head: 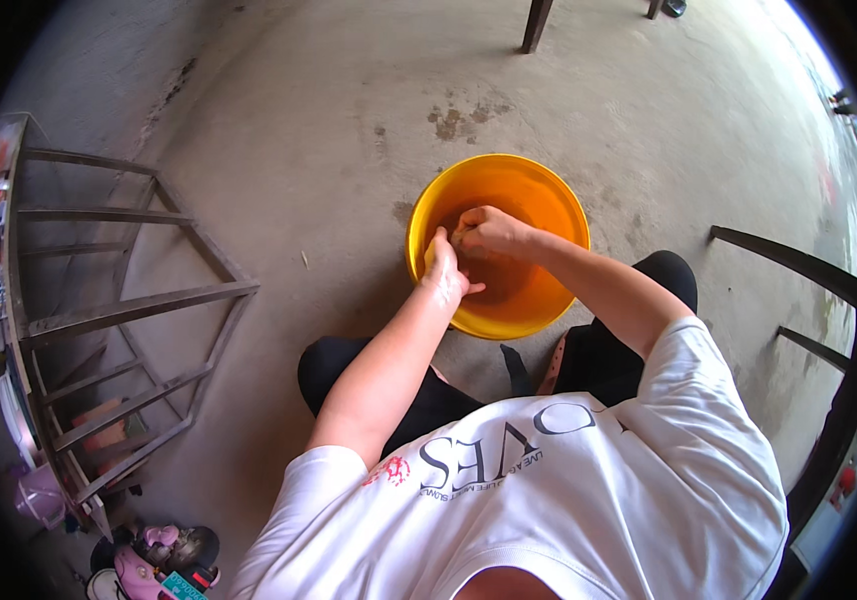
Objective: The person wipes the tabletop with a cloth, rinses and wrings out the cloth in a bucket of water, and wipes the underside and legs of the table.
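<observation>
A round yellow plastic tub [500, 330] stands on the concrete floor before me, with brownish liquid [507, 281] in its bottom. Over its left part is my left hand [445, 266], wet at the wrist, thumb and fingers spread. Close beside it, over the middle of the tub, my right hand [490, 231] has its fingers curled against a small thing near the left fingertips. What that small thing is, I cannot tell. Both hands are inside the rim's outline.
A wooden rack or table frame [136, 307] stands on the left, with assorted items on top. Below it is a pink toy-like vehicle [136, 574]. Dark curved furniture legs [788, 259] are at the right, and another dark leg [537, 26] is at the top. Damp stains [455, 124] mark the floor.
</observation>
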Motion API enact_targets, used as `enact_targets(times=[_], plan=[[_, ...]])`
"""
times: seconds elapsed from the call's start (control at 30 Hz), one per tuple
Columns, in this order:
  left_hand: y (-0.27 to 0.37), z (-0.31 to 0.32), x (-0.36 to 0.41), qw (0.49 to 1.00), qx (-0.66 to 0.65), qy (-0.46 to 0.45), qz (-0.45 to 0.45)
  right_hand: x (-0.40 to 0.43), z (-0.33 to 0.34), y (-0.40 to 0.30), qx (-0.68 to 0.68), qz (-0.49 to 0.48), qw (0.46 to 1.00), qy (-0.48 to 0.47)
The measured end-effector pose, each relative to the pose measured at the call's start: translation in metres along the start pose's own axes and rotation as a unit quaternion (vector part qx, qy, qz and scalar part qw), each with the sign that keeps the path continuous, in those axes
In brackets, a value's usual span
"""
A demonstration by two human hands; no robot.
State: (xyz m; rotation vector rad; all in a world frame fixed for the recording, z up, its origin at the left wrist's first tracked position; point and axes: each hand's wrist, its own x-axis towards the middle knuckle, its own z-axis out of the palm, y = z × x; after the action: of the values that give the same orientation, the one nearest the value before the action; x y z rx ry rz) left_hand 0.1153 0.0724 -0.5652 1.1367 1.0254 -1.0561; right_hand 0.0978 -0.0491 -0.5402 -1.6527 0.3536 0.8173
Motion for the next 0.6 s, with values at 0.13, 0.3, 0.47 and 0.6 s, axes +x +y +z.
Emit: enact_targets(times=[0.13, 0.3, 0.47, 0.6], plan=[[0.004, -0.017, 0.033, 0.954, -0.097, -0.282, -0.010, -0.062, 0.029, -0.034, 0.138, -0.181, 0.973, -0.024], [-0.005, -0.005, -0.005, 0.976, -0.047, -0.199, 0.071, -0.059, 0.066, -0.024, -0.200, -0.282, 0.918, 0.194], [-0.013, -0.003, 0.022, 0.906, -0.089, -0.397, 0.118, -0.011, 0.045, -0.009, -0.196, -0.264, 0.850, 0.411], [-0.012, -0.002, 0.012, 0.968, -0.081, -0.207, 0.113, 0.022, 0.010, 0.014, -0.229, -0.111, 0.906, 0.338]])
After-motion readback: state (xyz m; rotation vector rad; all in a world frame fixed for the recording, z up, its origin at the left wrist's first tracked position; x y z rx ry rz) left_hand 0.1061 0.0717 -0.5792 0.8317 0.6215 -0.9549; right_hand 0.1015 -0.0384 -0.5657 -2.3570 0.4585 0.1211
